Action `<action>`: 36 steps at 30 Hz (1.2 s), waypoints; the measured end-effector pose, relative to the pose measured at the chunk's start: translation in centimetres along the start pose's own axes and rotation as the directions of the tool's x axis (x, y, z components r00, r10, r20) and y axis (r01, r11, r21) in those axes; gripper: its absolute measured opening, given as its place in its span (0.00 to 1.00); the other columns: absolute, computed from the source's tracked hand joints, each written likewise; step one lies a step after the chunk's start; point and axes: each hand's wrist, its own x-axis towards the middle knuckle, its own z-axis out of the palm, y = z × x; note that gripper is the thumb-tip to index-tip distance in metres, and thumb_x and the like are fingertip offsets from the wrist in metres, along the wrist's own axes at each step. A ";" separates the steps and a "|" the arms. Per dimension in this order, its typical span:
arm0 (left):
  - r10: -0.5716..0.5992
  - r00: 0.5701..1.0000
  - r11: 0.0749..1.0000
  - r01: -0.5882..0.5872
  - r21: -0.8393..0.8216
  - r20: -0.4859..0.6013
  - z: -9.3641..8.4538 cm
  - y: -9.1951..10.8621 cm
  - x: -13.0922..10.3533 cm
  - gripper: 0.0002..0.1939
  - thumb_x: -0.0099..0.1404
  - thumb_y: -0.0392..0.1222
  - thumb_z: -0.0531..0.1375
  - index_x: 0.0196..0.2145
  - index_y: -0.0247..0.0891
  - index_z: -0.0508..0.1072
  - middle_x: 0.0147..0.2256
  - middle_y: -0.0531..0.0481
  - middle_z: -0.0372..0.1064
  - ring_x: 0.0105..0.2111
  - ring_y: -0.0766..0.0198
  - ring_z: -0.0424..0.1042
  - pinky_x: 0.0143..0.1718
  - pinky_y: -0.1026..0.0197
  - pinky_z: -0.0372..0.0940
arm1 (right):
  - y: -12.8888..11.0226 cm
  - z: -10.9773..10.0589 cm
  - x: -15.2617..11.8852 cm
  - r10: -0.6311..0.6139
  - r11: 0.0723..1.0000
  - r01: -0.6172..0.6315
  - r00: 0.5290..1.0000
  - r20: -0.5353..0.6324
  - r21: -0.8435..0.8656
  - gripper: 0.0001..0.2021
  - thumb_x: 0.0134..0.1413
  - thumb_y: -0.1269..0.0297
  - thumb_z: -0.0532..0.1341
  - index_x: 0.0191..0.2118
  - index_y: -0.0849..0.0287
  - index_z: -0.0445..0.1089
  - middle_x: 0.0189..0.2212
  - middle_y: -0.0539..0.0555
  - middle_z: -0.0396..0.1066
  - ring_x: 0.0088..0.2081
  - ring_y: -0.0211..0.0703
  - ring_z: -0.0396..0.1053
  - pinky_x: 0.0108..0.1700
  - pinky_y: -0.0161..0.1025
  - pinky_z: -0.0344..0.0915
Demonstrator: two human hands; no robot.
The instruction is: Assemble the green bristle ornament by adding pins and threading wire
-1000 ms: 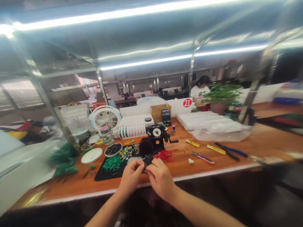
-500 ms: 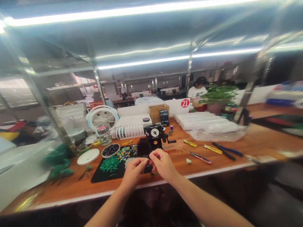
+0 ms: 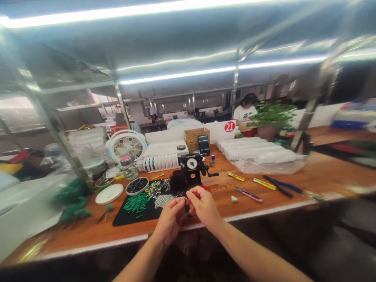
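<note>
My left hand and my right hand meet fingertip to fingertip above the bench's front edge. Both are closed in a pinch; whatever small dark thing lies between them is too small to name. Just beyond stands a black hand-cranked machine with a white dial and a row of white spools. Left of my hands, a black mat bears silvery beads, green tube-like pieces and multicoloured beads. A bowl of black beads sits at the mat's far edge.
On the right lie a pink-handled tool, yellow tubes and dark-handled pliers. Plastic-wrapped white rolls are behind them. A fan, a white lid and green bundles stand left. A person sits farther back.
My left hand has shifted slightly right and down, uncovering more of the silvery beads. My right hand stays nearly in place, still pinched against the left.
</note>
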 end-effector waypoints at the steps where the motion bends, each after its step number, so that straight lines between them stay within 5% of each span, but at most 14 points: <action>1: -0.008 1.000 1.000 0.008 0.003 0.004 0.0 0.1 -0.1 0.17 0.49 0.50 0.68 0.32 0.35 0.73 0.18 0.57 0.57 0.19 0.72 0.58 0.25 0.67 0.57 | 0.0 -0.1 0.0 -0.021 1.000 0.020 1.000 -0.010 -0.008 0.14 0.48 0.53 0.60 0.28 0.60 0.64 0.21 0.49 0.67 0.18 0.35 0.62 0.18 0.31 0.61; 5: -0.049 0.997 0.996 0.044 0.077 0.056 -0.1 0.9 -0.2 0.16 0.48 0.48 0.69 0.27 0.34 0.72 0.18 0.58 0.57 0.18 0.74 0.53 0.22 0.69 0.50 | -0.4 -0.9 0.1 -0.041 0.999 0.040 0.998 0.049 0.023 0.13 0.48 0.55 0.61 0.28 0.62 0.66 0.21 0.48 0.65 0.16 0.29 0.56 0.15 0.28 0.51; 8: -0.069 0.990 0.984 0.047 0.171 0.126 -0.5 1.9 -0.1 0.15 0.48 0.47 0.69 0.27 0.33 0.73 0.20 0.55 0.62 0.20 0.72 0.55 0.24 0.67 0.50 | -1.0 -1.8 0.5 0.033 0.990 -0.070 0.959 0.280 0.123 0.12 0.49 0.56 0.61 0.29 0.60 0.63 0.19 0.46 0.65 0.13 0.27 0.53 0.14 0.28 0.47; 11: -0.078 0.978 0.964 0.025 0.264 0.194 -1.0 2.8 0.3 0.15 0.47 0.47 0.69 0.27 0.32 0.75 0.21 0.53 0.65 0.23 0.69 0.59 0.28 0.65 0.52 | -2.0 -2.7 1.0 0.068 0.997 -0.078 0.883 0.465 0.003 0.09 0.48 0.60 0.61 0.31 0.59 0.62 0.17 0.44 0.63 0.14 0.30 0.56 0.17 0.28 0.53; 14: -0.098 0.964 0.942 0.009 0.336 0.248 -1.2 3.4 0.7 0.15 0.47 0.47 0.69 0.26 0.32 0.75 0.24 0.51 0.67 0.26 0.67 0.61 0.31 0.65 0.53 | -3.2 -3.2 1.1 0.049 0.963 0.101 0.844 0.533 -0.248 0.04 0.49 0.66 0.58 0.33 0.60 0.65 0.20 0.46 0.64 0.19 0.32 0.59 0.22 0.30 0.56; 17: -0.109 0.957 0.925 -0.001 0.381 0.268 -1.2 3.5 0.9 0.15 0.46 0.47 0.69 0.25 0.32 0.75 0.24 0.52 0.67 0.26 0.67 0.60 0.30 0.65 0.52 | -4.0 -3.3 0.9 -0.078 0.831 0.357 0.834 0.546 -0.427 0.03 0.50 0.71 0.57 0.29 0.60 0.68 0.25 0.49 0.68 0.27 0.36 0.63 0.30 0.32 0.57; 19: -0.099 0.962 0.919 -0.009 0.393 0.254 -1.0 3.4 0.8 0.15 0.46 0.47 0.69 0.25 0.32 0.75 0.22 0.53 0.66 0.24 0.68 0.58 0.28 0.65 0.51 | -3.9 -3.1 0.6 -0.124 0.789 0.394 0.853 0.507 -0.471 0.05 0.49 0.73 0.56 0.27 0.60 0.67 0.26 0.50 0.69 0.30 0.38 0.63 0.33 0.34 0.57; 24: 0.008 0.994 0.912 -0.053 0.407 0.110 0.0 2.6 0.1 0.14 0.49 0.49 0.66 0.24 0.34 0.73 0.19 0.55 0.62 0.21 0.68 0.55 0.26 0.65 0.51 | -1.9 -2.0 0.1 -0.104 0.867 0.210 0.963 0.247 -0.453 0.06 0.49 0.73 0.54 0.24 0.61 0.63 0.25 0.51 0.67 0.30 0.40 0.63 0.33 0.36 0.56; 29: 0.173 0.983 0.894 -0.129 0.430 -0.063 0.5 1.3 -0.8 0.10 0.49 0.46 0.65 0.23 0.36 0.74 0.24 0.51 0.68 0.29 0.63 0.61 0.31 0.64 0.54 | -0.2 -0.9 -0.2 -0.046 0.934 0.072 0.995 0.084 -0.349 0.05 0.49 0.67 0.55 0.26 0.61 0.65 0.21 0.50 0.65 0.26 0.39 0.62 0.30 0.35 0.58; 36: 0.024 0.999 0.966 -0.010 0.257 -0.049 0.0 1.1 -1.1 0.17 0.49 0.53 0.64 0.27 0.34 0.72 0.17 0.57 0.56 0.18 0.72 0.46 0.20 0.67 0.43 | 0.1 -1.0 -0.4 0.107 0.991 -0.099 0.991 0.079 -0.094 0.15 0.46 0.53 0.59 0.33 0.63 0.68 0.17 0.47 0.64 0.12 0.29 0.50 0.14 0.30 0.47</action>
